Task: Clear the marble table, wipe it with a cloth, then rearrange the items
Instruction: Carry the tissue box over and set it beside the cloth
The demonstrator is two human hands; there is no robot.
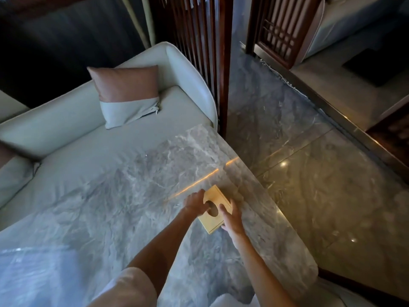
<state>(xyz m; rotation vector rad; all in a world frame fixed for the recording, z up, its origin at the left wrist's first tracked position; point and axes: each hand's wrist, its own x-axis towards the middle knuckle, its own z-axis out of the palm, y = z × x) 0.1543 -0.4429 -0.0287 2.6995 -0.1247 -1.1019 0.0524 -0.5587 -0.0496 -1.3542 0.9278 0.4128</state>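
Marble table (124,196) carries one wooden box (215,209) at three o'clock, near its edge; left hand (195,203) and right hand (231,218) grasp it. A careless shove could tip it off.

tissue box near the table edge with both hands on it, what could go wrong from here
1. The tissue box sits close to the right edge of the marble table; a push that way could tip it onto the floor.
2. The left hand and right hand grip only its sides, so it might slip on the glossy top.
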